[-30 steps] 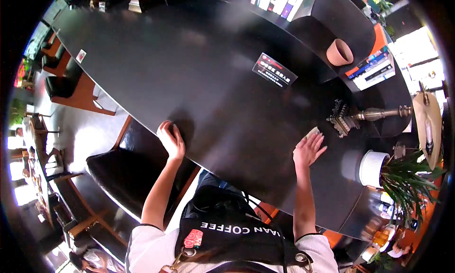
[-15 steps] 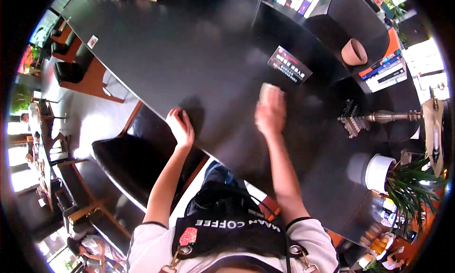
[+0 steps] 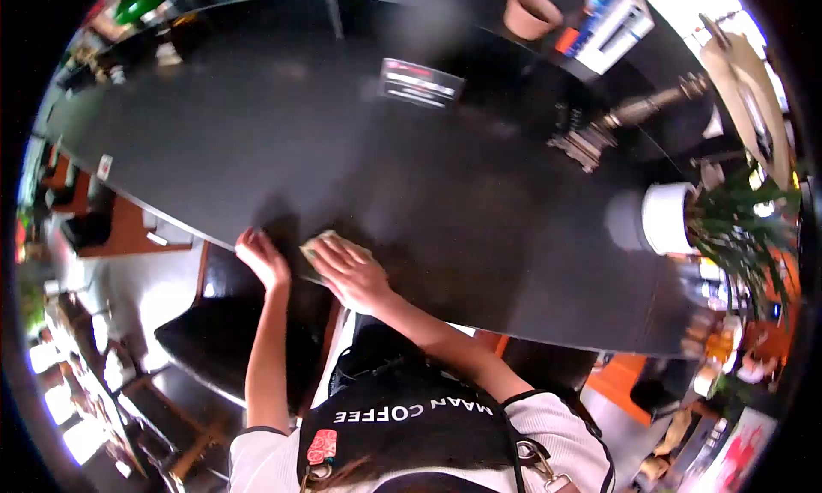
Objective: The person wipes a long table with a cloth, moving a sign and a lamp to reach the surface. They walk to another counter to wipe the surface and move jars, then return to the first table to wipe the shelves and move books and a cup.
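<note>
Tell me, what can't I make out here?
- Head view: most of the pale cloth, hidden beneath the right fingers.
- Head view: wording on the black sign, blurred.
- Head view: titles on the upper-right books, blurred.
- Head view: much of the white shirt, cut off by the bottom edge.

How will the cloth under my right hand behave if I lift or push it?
The cloth is probably floppy, as its visible edge looks thin. It's likely light, since only a little shows past your right hand. Pushed, it may slide easily, because the table looks smooth and glossy.
</note>
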Demonstrator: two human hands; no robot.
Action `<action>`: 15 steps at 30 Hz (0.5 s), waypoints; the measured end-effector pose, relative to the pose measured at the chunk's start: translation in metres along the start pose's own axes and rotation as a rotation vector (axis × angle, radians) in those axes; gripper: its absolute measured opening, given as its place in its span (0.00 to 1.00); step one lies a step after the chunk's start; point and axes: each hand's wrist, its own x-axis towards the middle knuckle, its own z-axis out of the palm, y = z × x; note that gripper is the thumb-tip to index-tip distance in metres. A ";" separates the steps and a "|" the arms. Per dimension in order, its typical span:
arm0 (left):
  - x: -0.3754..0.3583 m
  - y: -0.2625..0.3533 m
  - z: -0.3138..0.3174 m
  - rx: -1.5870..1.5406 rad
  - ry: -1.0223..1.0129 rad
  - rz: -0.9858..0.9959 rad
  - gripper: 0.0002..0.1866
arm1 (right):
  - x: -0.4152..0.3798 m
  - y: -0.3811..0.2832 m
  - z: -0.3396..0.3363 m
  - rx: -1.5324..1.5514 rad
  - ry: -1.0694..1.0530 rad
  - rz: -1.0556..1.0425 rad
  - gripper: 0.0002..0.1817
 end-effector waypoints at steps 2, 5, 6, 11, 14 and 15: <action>-0.005 -0.005 -0.005 0.012 -0.096 0.160 0.16 | -0.051 0.042 -0.054 -0.082 -0.020 0.232 0.25; -0.024 0.013 -0.007 0.110 -0.248 0.345 0.18 | -0.175 0.137 -0.136 -0.661 0.343 0.519 0.28; -0.033 0.016 -0.002 0.088 -0.294 0.384 0.18 | -0.234 0.172 -0.151 -0.194 0.719 0.773 0.27; -0.055 0.058 0.006 0.081 -0.373 0.562 0.16 | -0.306 0.195 -0.218 -1.037 0.331 1.321 0.27; -0.054 0.061 0.006 0.116 -0.380 0.576 0.16 | -0.234 0.149 -0.150 -0.735 0.344 0.981 0.28; -0.053 0.061 0.005 0.126 -0.400 0.580 0.16 | -0.193 0.112 -0.142 -0.544 0.360 0.771 0.27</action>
